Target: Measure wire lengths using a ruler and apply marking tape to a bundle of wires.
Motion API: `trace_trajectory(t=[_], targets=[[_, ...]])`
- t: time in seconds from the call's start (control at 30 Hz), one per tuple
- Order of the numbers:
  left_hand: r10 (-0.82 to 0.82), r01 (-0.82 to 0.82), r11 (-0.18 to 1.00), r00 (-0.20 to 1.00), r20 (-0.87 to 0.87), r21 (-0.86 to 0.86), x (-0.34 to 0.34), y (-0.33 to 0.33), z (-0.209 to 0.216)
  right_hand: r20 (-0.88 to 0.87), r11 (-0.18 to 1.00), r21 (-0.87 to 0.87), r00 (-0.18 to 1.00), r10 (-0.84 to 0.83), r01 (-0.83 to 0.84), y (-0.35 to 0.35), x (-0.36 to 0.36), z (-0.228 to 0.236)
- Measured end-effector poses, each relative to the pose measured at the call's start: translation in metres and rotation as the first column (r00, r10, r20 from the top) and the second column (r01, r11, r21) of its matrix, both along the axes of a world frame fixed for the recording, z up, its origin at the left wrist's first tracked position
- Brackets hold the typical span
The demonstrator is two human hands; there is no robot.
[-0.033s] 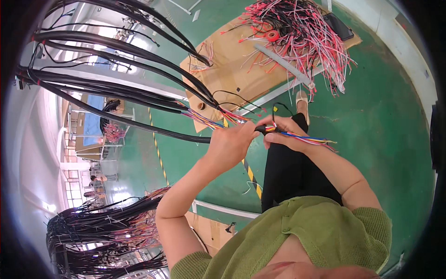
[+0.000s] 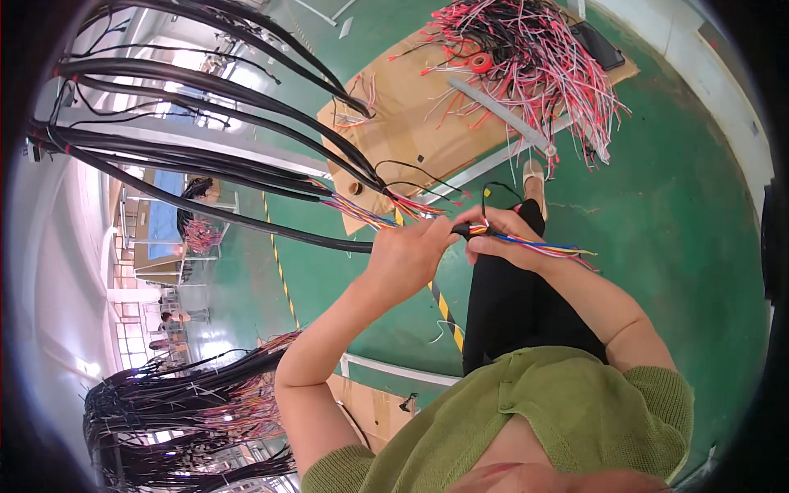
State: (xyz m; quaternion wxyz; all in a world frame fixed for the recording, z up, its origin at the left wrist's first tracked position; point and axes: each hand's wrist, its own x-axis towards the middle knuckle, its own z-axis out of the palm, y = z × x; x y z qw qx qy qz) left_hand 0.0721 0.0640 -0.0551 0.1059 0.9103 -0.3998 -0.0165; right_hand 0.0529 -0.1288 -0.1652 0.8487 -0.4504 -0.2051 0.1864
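Note:
A thick black cable (image 2: 279, 234) runs in from the left, and my left hand (image 2: 408, 256) is closed around it near its end. My right hand (image 2: 511, 232) pinches the same cable where its black covering stops, close beside my left fingertips. Out of that end come blue, yellow, red and white wires (image 2: 552, 246), lying across my right wrist. A thin black lead (image 2: 503, 187) with a small yellow tag loops up beside my right hand. Part of the cable's end is hidden behind my fingers.
More black cables (image 2: 222, 168) with bared coloured ends hang at the left. A cardboard-topped table (image 2: 394, 160) bears a heap of black, white and red leads (image 2: 542, 74), a red tape roll (image 2: 480, 62) and a metal bar (image 2: 501, 113). Another cable bundle (image 2: 189, 403) hangs lower left.

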Motion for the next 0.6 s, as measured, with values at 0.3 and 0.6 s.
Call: trace_trajectory(t=[0.3,0.6], targets=[[-0.123,0.131,0.991,0.940,-0.318,0.002,0.001,0.004,0.016,0.513,0.956,-0.144,0.845,-0.149,0.256,-0.015,0.001,-0.004],[-0.166,0.009,0.983,0.481,-0.861,-0.184,-0.010,-0.001,0.036,0.858,0.888,-0.027,0.466,-0.215,0.459,-0.012,0.008,0.040]])
